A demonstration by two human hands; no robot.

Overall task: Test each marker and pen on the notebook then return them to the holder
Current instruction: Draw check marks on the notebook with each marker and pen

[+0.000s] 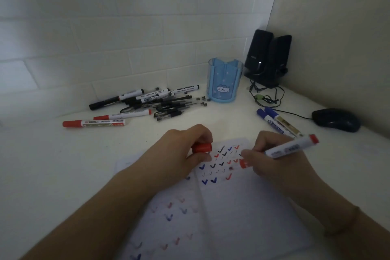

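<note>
An open notebook lies in front of me, its pages covered with red, blue and black check marks. My right hand grips an uncapped red marker, its tip down on the right page. My left hand pinches the red cap above the notebook's top left part. The blue pen holder stands upright at the back and looks empty. Two red markers lie to the left, in front of a heap of black markers and pens. Two blue markers lie right of the notebook.
Two black speakers stand in the back right corner with cables trailing forward. A dark computer mouse sits at the right. A white tiled wall runs along the back and a plain wall closes the right side.
</note>
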